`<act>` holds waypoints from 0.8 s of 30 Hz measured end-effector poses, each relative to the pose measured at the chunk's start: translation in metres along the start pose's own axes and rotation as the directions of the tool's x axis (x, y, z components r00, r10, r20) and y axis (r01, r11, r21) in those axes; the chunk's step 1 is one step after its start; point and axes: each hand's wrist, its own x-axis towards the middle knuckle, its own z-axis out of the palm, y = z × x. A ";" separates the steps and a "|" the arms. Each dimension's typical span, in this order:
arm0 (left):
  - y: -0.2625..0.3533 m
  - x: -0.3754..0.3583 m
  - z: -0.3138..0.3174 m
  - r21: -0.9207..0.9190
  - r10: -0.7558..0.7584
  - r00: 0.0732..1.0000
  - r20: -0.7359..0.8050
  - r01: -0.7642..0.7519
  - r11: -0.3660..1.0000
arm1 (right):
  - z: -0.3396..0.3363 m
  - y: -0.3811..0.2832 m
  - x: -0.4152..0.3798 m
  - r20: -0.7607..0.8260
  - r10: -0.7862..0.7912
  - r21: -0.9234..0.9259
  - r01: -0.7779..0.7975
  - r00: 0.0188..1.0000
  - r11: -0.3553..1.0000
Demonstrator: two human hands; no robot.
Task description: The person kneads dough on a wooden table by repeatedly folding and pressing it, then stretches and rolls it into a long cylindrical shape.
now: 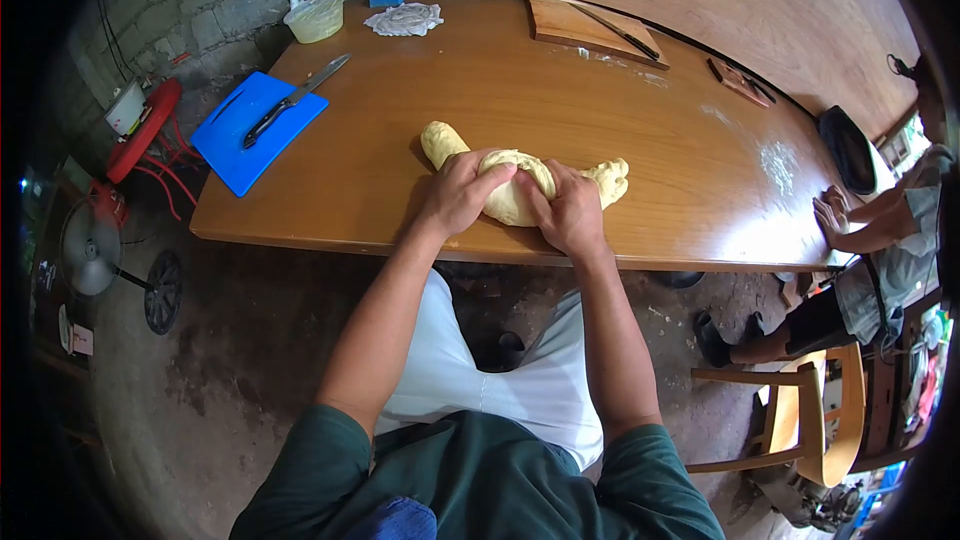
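Observation:
A long lump of pale yellow dough (510, 208) lies on the wooden table (370, 165) near its front edge. My left hand (464, 192) grips it from the left, thumb pressed on top. From the other side my right hand (572, 206) is wrapped round it, its thumb also pushing into the middle. The dough bulges up between both hands, and its two ends stick out past them, a rounded one at the left and a lumpy one at the right. The undersides of my fingers are hidden by the dough.
A knife (290, 105) rests on a blue cutting board (236, 152) at the left. Behind stand a bowl with a whisk (318, 20), a crumpled white cloth (404, 19) and a wooden board (585, 35). A co-worker (890, 230) leans on the right end, near white flour (777, 168).

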 end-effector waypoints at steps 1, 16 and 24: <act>0.002 -0.001 -0.002 0.132 -0.017 0.999 0.051 0.010 0.991 | -0.003 -0.002 0.001 0.001 0.078 0.092 -0.077 0.997 0.993; 0.000 -0.004 0.002 0.263 0.140 0.982 -0.129 -0.102 0.959 | -0.014 0.003 0.005 0.128 0.085 0.343 -0.124 0.988 0.931; -0.012 0.001 -0.003 0.166 0.062 0.997 -0.055 -0.052 0.985 | 0.003 0.020 0.009 0.084 0.235 0.478 -0.246 0.969 0.844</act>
